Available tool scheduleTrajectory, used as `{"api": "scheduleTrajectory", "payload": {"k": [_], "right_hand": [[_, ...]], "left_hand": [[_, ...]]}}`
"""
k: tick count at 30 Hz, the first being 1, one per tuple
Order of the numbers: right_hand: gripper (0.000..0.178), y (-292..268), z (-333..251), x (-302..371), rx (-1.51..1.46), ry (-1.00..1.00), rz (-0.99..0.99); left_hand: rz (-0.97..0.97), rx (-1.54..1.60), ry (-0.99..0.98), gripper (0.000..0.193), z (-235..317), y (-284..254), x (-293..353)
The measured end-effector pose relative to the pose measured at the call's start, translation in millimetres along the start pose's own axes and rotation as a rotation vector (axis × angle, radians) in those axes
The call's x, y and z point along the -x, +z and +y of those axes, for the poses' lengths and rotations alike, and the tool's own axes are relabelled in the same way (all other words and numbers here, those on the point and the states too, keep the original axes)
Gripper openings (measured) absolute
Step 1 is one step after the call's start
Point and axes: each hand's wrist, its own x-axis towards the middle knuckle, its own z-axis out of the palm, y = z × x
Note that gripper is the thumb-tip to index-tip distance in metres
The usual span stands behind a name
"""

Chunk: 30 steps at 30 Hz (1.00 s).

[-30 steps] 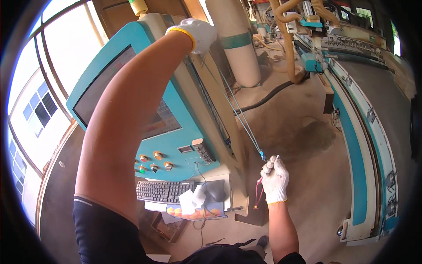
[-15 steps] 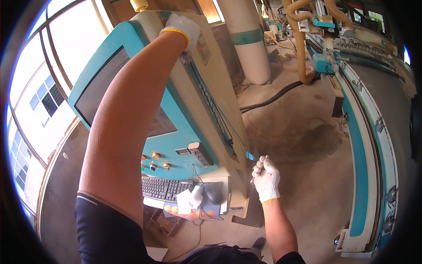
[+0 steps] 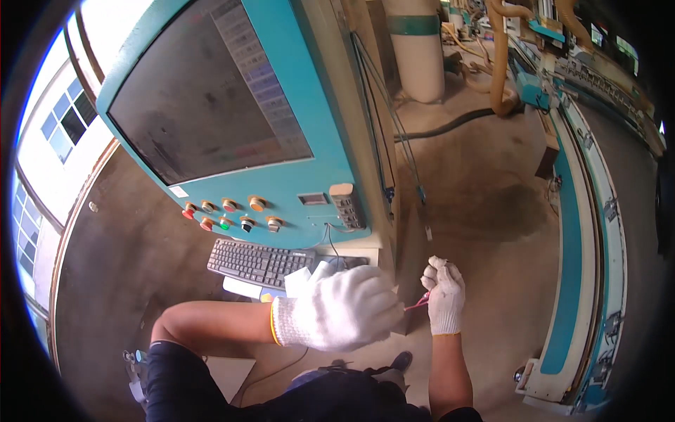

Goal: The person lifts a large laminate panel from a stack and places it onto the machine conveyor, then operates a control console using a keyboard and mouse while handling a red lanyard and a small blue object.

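Observation:
My left hand (image 3: pixel 341 307), in a white knit glove with a yellow cuff edge, is in front of the keyboard (image 3: pixel 264 261), back up. Its fingers bend toward my right hand, but motion and the turned-away fingertips hide whether they grip anything. My right hand (image 3: pixel 445 299), gloved the same way, is closed at the right of the cabinet's lower corner. A thin thing with a red end (image 3: pixel 418 303) sticks out of its left side; I cannot make out its kind. Above this hand hang thin cords with a blue end (image 3: pixel 420 193) and a small pale piece (image 3: pixel 429 233).
A teal control cabinet (image 3: pixel 330 141) carries a dusty screen (image 3: pixel 204 98) and several coloured buttons and knobs (image 3: pixel 257 204). A long teal and white machine bed (image 3: pixel 562 281) runs along the right. A black hose (image 3: pixel 457 125) crosses the floor near a pale round duct (image 3: pixel 415 63).
My left hand has come down from the cabinet's top to the front of the keyboard. My right hand has shifted slightly right and down, still closed. The view has turned downward.

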Motion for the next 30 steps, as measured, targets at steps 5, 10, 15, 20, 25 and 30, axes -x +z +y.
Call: {"api": "scheduleTrajectory", "payload": {"k": [5,10,15,20,25,30], "right_hand": [[0.016,87.4,-15.5,77.0,0.413,-0.295,-0.133],[0.020,145.1,11.7,133.4,0.771,-0.513,-0.260],[0.016,185.2,72.0,195.8,0.991,-0.505,-0.311],[0.012,198.5,115.5,209.4,0.536,-0.168,-0.097],[0.032,169.2,100.6,123.1,1.084,-0.549,0.103],[0.057,150.7,119.1,65.2,1.911,-0.703,0.013]], "left_hand": [[0.124,0.367,-0.550,0.052,14.2,66.6,68.0],[0.485,0.676,-0.429,0.045,24.0,89.5,110.9],[0.261,1.386,-0.468,0.038,49.1,87.3,214.0],[0.137,1.614,-0.843,0.030,68.7,90.3,345.2],[0.240,1.816,-1.335,0.033,80.4,87.2,460.6],[0.163,0.972,-1.015,0.031,105.4,121.1,527.4]]}}
